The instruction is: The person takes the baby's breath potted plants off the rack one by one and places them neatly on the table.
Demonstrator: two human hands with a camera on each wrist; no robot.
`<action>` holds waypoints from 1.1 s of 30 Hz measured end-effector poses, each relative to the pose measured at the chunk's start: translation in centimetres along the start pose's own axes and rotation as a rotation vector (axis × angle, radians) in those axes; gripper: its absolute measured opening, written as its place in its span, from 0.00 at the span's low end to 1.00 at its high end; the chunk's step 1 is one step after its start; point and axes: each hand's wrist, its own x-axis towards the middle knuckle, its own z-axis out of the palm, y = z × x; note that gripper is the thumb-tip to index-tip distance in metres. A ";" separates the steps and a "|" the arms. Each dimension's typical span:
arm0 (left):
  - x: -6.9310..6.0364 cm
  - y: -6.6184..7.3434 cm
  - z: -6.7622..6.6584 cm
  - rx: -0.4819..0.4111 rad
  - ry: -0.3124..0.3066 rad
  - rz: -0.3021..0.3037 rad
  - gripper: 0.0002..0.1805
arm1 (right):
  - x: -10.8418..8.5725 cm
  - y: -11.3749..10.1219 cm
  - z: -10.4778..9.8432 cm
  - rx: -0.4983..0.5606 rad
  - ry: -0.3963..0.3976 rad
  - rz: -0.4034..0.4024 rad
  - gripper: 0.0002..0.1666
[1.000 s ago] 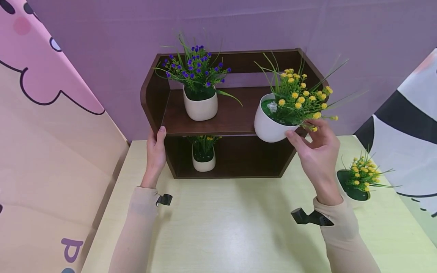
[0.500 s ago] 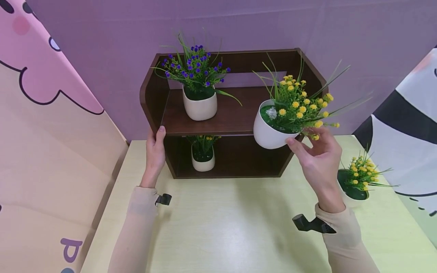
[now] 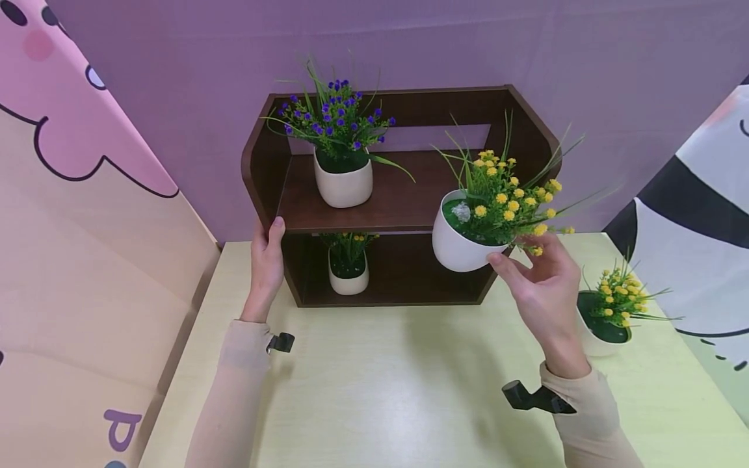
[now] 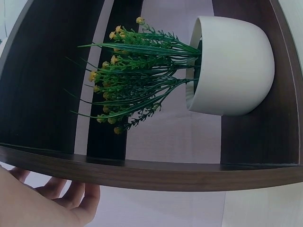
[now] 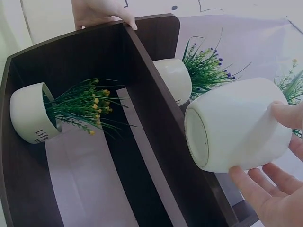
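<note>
We find the head view bright and mostly sharp, with glare whitening the front of the pale tabletop (image 3: 392,409) and soft-edged shadows falling across it. The lower compartment of the dark wooden shelf (image 3: 421,266) lies in shade. Both wrist views look dimmer and cooler to us: the left bows the shelf's edges, while the right shades the white flowerpot (image 5: 241,127) only gently.

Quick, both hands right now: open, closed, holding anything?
Left hand: closed, gripping the shelf at its left side.
Right hand: closed, holding a tilted white pot of yellow flowers.
</note>
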 end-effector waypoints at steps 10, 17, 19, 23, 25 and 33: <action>-0.1 0.0 0.0 -0.014 0.003 0.015 0.31 | -1.3 0.9 -0.5 -0.018 0.007 0.022 0.25; -0.1 -0.2 -0.1 -0.020 0.002 0.016 0.29 | -2.1 1.5 -0.8 0.005 0.010 0.023 0.24; -0.1 -0.1 -0.1 -0.021 -0.003 0.021 0.29 | -2.3 1.7 -1.0 0.028 0.005 0.012 0.25; 0.0 -0.1 -0.1 -0.021 -0.012 0.031 0.30 | -2.6 2.1 -1.3 0.039 0.006 -0.002 0.25; 0.0 0.0 -0.1 -0.026 -0.015 0.034 0.30 | -2.8 2.2 -1.4 0.027 0.015 0.010 0.25; 0.0 0.0 0.0 -0.023 -0.008 0.021 0.30 | -3.8 2.7 -1.8 -0.063 0.037 0.075 0.25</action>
